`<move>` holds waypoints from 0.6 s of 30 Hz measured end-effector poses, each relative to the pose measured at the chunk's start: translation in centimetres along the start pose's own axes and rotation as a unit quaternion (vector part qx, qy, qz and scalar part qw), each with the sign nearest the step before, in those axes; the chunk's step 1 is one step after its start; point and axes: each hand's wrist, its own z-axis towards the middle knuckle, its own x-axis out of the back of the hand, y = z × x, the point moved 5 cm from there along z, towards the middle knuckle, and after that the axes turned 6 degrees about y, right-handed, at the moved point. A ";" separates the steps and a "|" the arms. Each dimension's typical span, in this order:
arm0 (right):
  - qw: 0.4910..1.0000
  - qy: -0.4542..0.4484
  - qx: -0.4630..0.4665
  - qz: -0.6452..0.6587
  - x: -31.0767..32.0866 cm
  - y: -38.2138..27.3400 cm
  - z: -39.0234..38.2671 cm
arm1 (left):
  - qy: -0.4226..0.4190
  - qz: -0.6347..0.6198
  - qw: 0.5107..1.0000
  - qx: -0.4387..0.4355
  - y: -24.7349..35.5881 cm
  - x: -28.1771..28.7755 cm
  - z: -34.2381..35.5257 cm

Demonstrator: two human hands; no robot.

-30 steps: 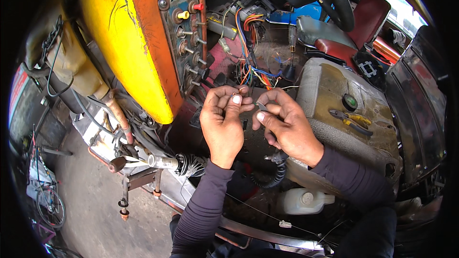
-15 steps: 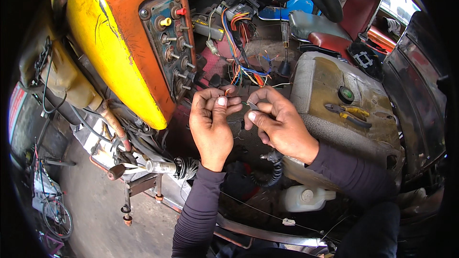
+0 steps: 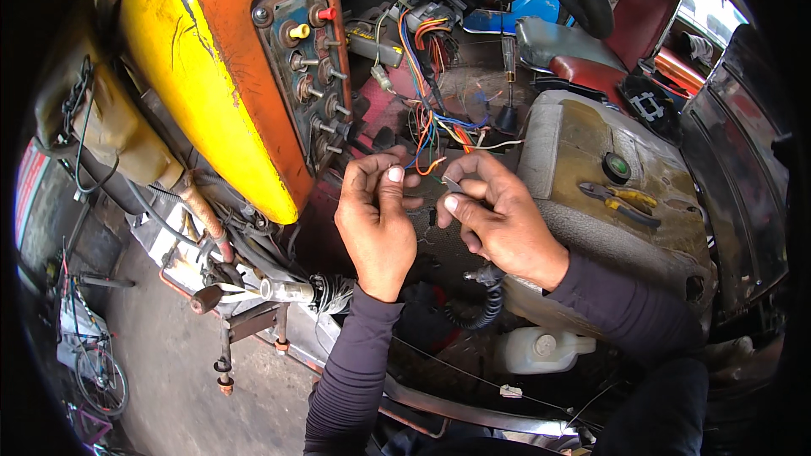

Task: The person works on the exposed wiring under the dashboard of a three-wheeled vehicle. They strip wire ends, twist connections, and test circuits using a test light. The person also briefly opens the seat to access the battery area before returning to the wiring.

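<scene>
"Orange console (image 3: 228, 17), left of your left fingers (image 3: 391, 196). Grip?"
"Pinched there, contents unclear; right fingers (image 3: 469, 209) hold a blade-like sliver (image 3: 454, 185). Wires (image 3: 463, 137) lie just beyond both. Pressing hard, I might slip and nick them."

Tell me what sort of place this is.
Probably the driver's cab of an old bus or truck, seemingly under repair: there's a black steering wheel, a worn seat with a red backrest, and a tangle of loose coloured wires.
</scene>
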 end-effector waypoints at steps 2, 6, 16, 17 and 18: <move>1.000 -0.005 -0.002 0.005 0.0 0.1 0.0 | 0.019 0.045 0.999 -0.008 0.1 0.5 0.0; 1.000 -0.007 -0.016 0.006 -0.1 0.0 -0.1 | 0.056 0.145 0.985 -0.074 0.4 1.4 0.1; 0.999 -0.015 0.003 -0.034 -0.1 0.0 -0.2 | 0.067 0.310 0.904 -0.287 2.6 1.8 0.4; 0.999 -0.016 0.004 -0.034 -0.2 0.0 -0.2 | 0.067 0.315 0.900 -0.293 2.6 1.8 0.5; 0.999 -0.016 0.005 -0.033 -0.2 0.1 -0.1 | 0.067 0.319 0.897 -0.298 2.6 1.8 0.5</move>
